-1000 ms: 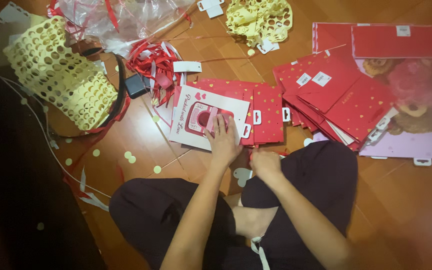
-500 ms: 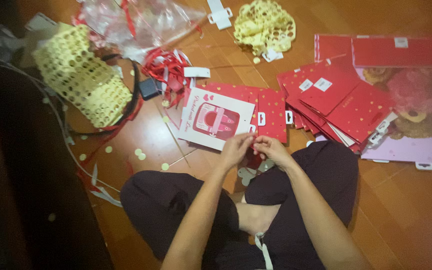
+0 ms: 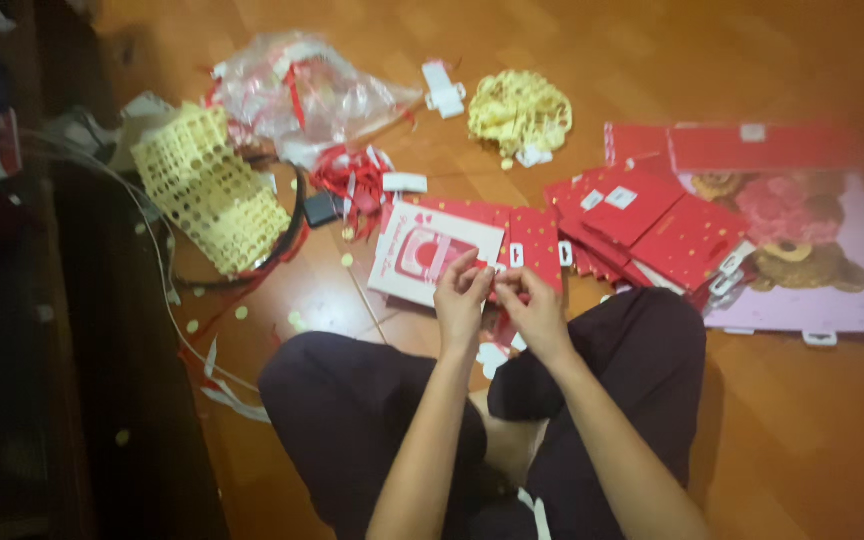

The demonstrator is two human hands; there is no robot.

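Ribbon piece (image 3: pixel 493 278), small and red, being pinched between both hands above the lap, just over the near edge of a flat red-and-white gift bag (image 3: pixel 434 254) lying on the wooden floor (image 3: pixel 812 440). Left hand (image 3: pixel 460 296) and right hand (image 3: pixel 535 306) meeting fingertip to fingertip, closed on the ribbon; exact grip too blurred to tell. Keeping the fingertips close together and the ribbon taut, judging by its small size, for better control. Lying beyond the bag: tangle of red ribbons (image 3: pixel 352 185), stack of flat red bags (image 3: pixel 652 225) to the right, large pink bear-printed bag (image 3: pixel 802 260) beside them. Sitting further left: yellow punched paper sheet (image 3: pixel 207 190), clear plastic wrap (image 3: pixel 302 95), yellow scrap clump (image 3: pixel 520 108).
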